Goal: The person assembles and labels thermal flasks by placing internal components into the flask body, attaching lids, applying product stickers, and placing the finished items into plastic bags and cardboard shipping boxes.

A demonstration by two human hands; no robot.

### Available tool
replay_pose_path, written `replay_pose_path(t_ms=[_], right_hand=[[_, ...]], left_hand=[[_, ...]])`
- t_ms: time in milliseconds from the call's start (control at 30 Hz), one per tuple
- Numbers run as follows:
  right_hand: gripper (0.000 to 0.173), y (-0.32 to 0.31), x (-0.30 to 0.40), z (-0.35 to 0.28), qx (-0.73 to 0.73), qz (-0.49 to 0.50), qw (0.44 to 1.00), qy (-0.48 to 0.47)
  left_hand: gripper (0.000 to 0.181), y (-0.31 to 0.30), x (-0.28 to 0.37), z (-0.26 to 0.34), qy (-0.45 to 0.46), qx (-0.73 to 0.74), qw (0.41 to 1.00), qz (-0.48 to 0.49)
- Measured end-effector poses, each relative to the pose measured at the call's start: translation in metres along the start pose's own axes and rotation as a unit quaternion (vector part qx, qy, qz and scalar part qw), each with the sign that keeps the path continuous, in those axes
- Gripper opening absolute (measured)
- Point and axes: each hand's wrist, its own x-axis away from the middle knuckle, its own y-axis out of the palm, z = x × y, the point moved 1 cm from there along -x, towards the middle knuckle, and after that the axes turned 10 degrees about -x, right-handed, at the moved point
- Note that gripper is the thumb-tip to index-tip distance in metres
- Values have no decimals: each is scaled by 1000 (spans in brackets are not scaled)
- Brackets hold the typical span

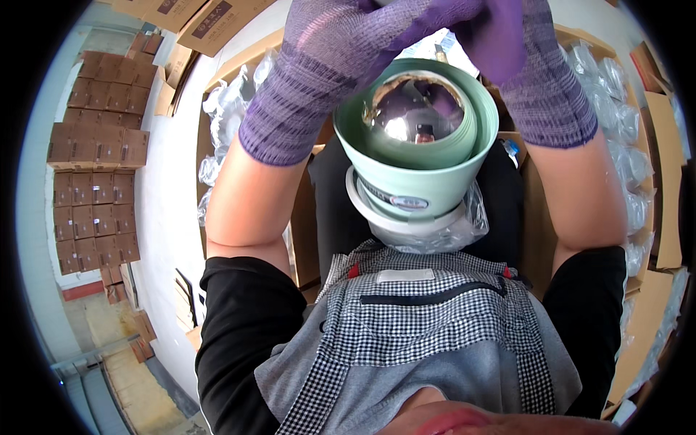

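Observation:
My left hand [359, 41], in a purple-grey knit glove, is raised at the top edge, its fingers stretched towards the right. Beside it is my right hand [492, 46], gloved alike. A sliver of something grey shows between them, cut off by the picture's edge, so what either hand holds is unclear. Under the hands stands a light green tub [418, 182] with an oval sticker, with several green rims nested inside. A mirror-bright metal dome [416, 111] lies within them. Below the tub are a white ring [359, 201] and a clear plastic bag [435, 239], over my lap.
Open cardboard boxes with plastic-wrapped items stand at left [220, 119] and right [625, 130]. A printed sheet [462, 60] lies behind the tub. Closed cartons [217, 27] are at the upper left; stacked cartons [98, 141] stand farther left.

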Motion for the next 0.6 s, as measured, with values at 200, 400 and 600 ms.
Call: replay_pose_path(t_ms=[200,400,600], right_hand=[[42,23,14,-23,88,-16,996,17],[41,-39,54,-7,156,33,972,-169],[55,12,56,9,75,4,986,-152]], left_hand=[[78,-32,14,-47,128,-13,986,107],[103,-120,63,-63,12,197,980,-2],[69,-61,47,-30,37,-109,974,-195]])
